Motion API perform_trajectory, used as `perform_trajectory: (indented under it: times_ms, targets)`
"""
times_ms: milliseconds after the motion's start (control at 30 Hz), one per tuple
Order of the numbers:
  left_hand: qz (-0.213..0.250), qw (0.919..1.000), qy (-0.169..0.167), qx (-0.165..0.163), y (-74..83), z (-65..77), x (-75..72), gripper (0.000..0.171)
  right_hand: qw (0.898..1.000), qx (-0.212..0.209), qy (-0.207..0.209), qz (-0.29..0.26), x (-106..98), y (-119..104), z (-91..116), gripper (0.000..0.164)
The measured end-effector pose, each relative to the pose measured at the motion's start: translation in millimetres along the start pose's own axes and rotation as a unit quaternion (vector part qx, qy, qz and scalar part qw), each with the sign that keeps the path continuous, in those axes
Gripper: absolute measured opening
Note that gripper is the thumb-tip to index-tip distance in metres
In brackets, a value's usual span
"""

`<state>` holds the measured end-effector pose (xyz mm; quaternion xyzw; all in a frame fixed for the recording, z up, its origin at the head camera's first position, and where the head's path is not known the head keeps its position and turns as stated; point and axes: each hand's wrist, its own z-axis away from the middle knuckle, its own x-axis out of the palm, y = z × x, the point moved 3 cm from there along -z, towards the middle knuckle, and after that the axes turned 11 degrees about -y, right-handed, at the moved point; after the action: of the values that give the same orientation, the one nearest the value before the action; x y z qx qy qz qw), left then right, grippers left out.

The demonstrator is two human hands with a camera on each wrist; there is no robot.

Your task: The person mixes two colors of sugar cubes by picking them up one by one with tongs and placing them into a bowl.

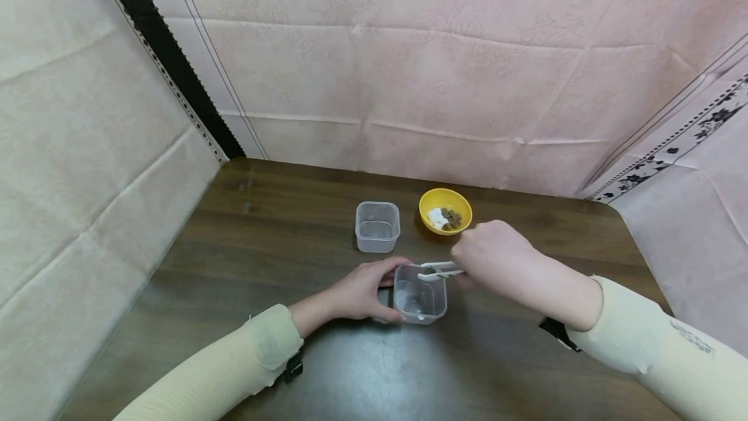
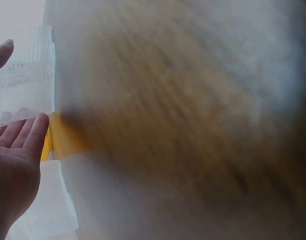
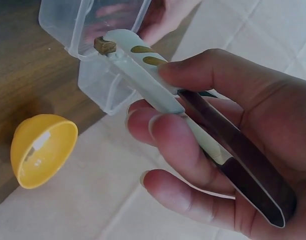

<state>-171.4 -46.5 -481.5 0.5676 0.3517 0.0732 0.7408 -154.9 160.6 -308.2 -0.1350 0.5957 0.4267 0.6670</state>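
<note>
My right hand (image 1: pixel 493 255) holds tweezer-like tongs (image 3: pixel 148 82) with pale tips and a dark brown handle, thumb on one arm and fingers on the other. Between the tips sits a small brown cube (image 3: pixel 104 46). In the head view, the tips are over the nearer clear plastic container (image 1: pixel 421 317). My left hand (image 1: pixel 362 291) holds that container from its left side, thumb at the near corner and fingers at the far one. Behind it, a yellow bowl (image 1: pixel 429 203) contains several white cubes (image 1: pixel 436 217) and brown cubes (image 1: pixel 452 218).
A second clear plastic container (image 1: pixel 376 242) stands behind the held one, left of the bowl. Everything is on a dark wooden table (image 1: pixel 280 213). Pale patterned cloth (image 1: pixel 409 83) hangs at the back and along both sides.
</note>
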Motion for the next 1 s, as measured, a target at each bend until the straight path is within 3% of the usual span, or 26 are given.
perform_trajectory:
  times_ms: [600,1000]
  targets:
    - [0.001,0.9999,-0.005,-0.015,0.0,0.9,0.5,0.088,0.995,0.022,0.090,-0.027,-9.1,26.0,18.2,0.043]
    - [0.001,0.9998,-0.003,-0.018,1.3,0.6,1.8,0.088,0.994,0.054,0.080,-0.053,-7.0,53.5,9.2,0.035]
